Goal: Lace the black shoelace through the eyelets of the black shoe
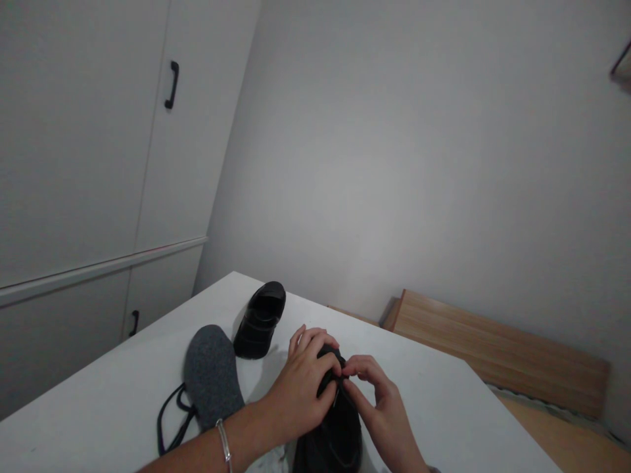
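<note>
A black shoe [331, 439] lies on the white table [434, 401] at the lower middle of the head view. My left hand [298, 387], with a silver bracelet on its wrist, is curled over the shoe's front end. My right hand [379, 410] pinches at the same spot, thumb and forefinger pressed together on the shoe's upper. Whether a lace is between those fingers is too small to tell. A second black shoe [259, 320] stands farther back on the table. A grey insole [213, 378] lies left of my hands, and a black lace [172, 420] lies loose beside it.
White cupboard doors with black handles [171, 84] stand to the left. A bare pale wall is behind the table. Wooden boards [493, 348] lean low against the wall on the right, past the table's far edge.
</note>
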Motion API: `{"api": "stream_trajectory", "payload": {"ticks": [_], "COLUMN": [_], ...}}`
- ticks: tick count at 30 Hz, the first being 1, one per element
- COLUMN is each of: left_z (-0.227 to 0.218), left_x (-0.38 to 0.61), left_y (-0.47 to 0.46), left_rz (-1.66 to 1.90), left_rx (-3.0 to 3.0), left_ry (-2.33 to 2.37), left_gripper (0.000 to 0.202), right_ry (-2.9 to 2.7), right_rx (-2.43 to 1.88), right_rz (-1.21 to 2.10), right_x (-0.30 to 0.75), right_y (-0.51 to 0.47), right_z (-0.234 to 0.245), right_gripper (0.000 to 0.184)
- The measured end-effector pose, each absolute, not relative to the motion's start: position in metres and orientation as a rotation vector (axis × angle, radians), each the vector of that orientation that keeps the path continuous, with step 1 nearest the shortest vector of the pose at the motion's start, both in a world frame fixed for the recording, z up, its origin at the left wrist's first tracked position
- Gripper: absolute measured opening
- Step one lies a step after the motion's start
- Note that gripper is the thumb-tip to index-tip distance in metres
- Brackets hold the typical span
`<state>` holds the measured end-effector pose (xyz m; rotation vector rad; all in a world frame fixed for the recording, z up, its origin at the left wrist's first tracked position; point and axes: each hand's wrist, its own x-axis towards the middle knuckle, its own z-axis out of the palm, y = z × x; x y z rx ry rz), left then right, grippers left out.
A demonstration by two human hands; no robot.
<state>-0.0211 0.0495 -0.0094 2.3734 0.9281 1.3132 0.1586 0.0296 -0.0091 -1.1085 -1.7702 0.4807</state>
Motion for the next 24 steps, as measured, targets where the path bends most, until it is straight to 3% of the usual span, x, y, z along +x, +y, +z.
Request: {"api": "stream_trajectory", "payload": {"ticks": [18, 24], "left_z": [-0.01, -0.011], "left_x": [-0.022, -0.021], "left_y": [0.05, 0.051], "left_rz": [1.276, 1.302], "left_rx": [2.399, 2.392], "left_ry": [0.974, 0.963], "left_gripper": [0.031, 0.023], "right_ry": [-1.695, -1.661], "right_rx": [-1.11, -1.093], "right_rz": [0.57, 0.59], "right_x": [0.159, 0.158], "right_y": [0.033, 0.035], "right_z": [-0.022, -0.024], "right_gripper": [0.015, 0.015]}}
